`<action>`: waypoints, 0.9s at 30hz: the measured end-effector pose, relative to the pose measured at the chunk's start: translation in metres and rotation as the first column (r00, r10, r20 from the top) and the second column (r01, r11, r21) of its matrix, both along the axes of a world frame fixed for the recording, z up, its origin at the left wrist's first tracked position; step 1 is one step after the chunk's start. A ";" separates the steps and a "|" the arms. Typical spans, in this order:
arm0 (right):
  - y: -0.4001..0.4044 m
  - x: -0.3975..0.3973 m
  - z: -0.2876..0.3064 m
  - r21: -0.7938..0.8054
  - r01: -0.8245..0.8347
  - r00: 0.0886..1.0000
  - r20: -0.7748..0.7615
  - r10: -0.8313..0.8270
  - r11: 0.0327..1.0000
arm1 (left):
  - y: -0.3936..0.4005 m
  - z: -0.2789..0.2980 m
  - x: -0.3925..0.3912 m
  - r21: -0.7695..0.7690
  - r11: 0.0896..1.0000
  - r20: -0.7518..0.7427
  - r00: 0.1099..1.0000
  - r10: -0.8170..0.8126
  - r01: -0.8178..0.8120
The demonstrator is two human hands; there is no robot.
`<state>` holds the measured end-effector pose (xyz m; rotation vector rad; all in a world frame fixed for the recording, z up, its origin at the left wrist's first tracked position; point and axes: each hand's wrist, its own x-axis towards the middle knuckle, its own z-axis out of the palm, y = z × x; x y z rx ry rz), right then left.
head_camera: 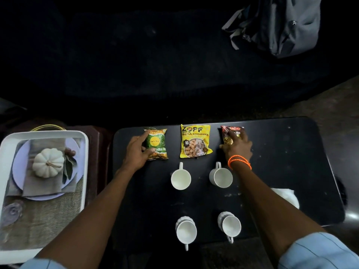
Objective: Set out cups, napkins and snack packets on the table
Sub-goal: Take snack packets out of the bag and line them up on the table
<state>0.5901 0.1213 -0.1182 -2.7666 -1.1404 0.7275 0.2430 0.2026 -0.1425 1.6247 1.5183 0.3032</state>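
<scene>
I looked down on a small black table point(281, 152) in a dim room. Three snack packets lay in a row along its far edge. My left hand point(137, 150) rested on the green packet point(157, 143) at the left end of the row, the fingers spread loosely, forefinger on the packet's top corner and thumb at its lower edge; I could not tell whether the hand gripped it or only touched it. The yellow packet point(195, 141) of soya chunks lay in the middle, apart from both hands. My right hand point(238, 147) lay flat over the lower part of the red packet point(231, 133) at the right end, fingers open and pressing down on it. An orange thread band point(240, 162) circled that wrist.

Nearer to me stood four white cups in two pairs. The far left cup point(181, 179) and far right cup point(221, 176) had their handles pointing away from me. The near left cup point(186, 231) and near right cup point(231, 226) had their handles pointing toward me. A white napkin point(287, 197) lay near the table's right edge, partly hidden behind my right forearm.

To the left of the table sat a white tray point(11, 140), its floor printed with a picture of a plate and a pale pumpkin. A grey bag point(281, 26) lay in the dark beyond the table.
</scene>
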 end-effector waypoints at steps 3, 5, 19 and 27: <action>0.000 -0.002 0.006 0.007 -0.062 0.995 0.073 0.061 0.998 | 0.003 0.002 -0.001 0.005 1.000 -0.008 1.000 0.009 -0.008; 0.002 -0.004 0.011 0.062 -0.131 0.988 0.090 0.125 0.989 | 0.005 0.006 -0.001 0.015 0.999 -0.002 0.999 0.032 -0.032; 0.035 -0.069 -0.005 0.030 -0.517 0.850 -0.096 0.518 0.855 | -0.009 -0.002 0.000 0.128 0.991 -0.133 0.990 0.052 -0.034; 0.037 -0.064 0.001 0.037 -0.512 0.852 -0.111 0.512 0.858 | -0.011 0.011 0.000 0.147 0.987 -0.142 0.986 0.088 -0.067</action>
